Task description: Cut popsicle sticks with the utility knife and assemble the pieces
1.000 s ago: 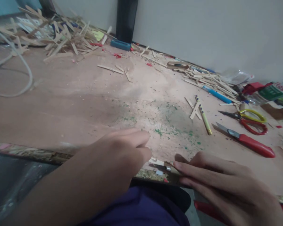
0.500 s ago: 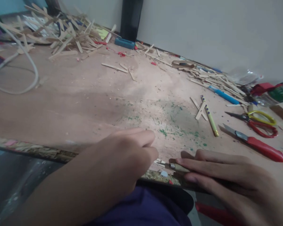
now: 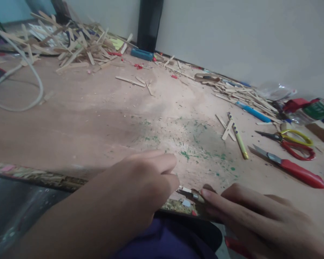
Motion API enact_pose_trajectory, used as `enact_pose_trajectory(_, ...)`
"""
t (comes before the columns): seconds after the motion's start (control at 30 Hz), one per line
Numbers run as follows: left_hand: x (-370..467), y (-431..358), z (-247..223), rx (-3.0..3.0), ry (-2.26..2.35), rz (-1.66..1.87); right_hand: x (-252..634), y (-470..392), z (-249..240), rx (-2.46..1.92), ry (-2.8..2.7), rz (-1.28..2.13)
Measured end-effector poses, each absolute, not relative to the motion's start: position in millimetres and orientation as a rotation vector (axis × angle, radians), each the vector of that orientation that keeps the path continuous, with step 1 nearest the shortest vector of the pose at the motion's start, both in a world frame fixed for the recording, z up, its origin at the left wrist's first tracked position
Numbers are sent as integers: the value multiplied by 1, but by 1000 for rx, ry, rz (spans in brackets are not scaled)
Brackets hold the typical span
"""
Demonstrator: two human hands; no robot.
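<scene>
My left hand [image 3: 148, 178] is closed near the front edge of the table, its fingers pinching a small pale wooden stick [image 3: 185, 189]; only the stick's tip shows beyond the fingertips. In my right hand [image 3: 248, 210], to its right, is a small carving knife [image 3: 195, 196] with a wooden handle and a metal collar. Its thin dark blade points left and lies against or just under the stick; whether it cuts in cannot be made out. My fingers cover most of the handle.
Green shavings [image 3: 185, 154] dot the wooden table [image 3: 70, 136]. To the right lie a yellow pencil [image 3: 240, 142], a red-handled knife [image 3: 299, 172], scissors [image 3: 297, 138] and a blue pen-like tool [image 3: 255, 112]. Craft sticks [image 3: 75, 54] pile up at the back left; a white cable [image 3: 40, 90] loops nearby.
My right hand has shifted slightly and turned the carving knife, so its blade sits closer along the stick and more of the stick's tip shows. My left hand stays nearly in place.
</scene>
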State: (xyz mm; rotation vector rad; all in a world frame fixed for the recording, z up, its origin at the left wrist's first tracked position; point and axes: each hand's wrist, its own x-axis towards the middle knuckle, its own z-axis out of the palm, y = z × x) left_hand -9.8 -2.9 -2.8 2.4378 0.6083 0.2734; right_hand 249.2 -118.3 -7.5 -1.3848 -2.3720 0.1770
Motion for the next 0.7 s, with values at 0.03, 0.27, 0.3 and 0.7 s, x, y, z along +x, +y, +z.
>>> enact_pose_trajectory(0.03, -10, -3, -5, 2437, 602, 288, 247, -118, -8, -1382, -2368, 117)
enact_pose_trajectory(0.27, -9, -1, 1, 2442, 629, 250, 247, -119, -4, -1385, -2452, 37)
enact_pose_trajectory(0.3, -8, -1, 4, 2441, 636, 222, 247, -120, -3, -1378, -2456, 42)
enact_pose_trajectory(0.7, -9, -2, 10, 2457, 677, 128, 254, -121, -4, -1454, -2194, 506)
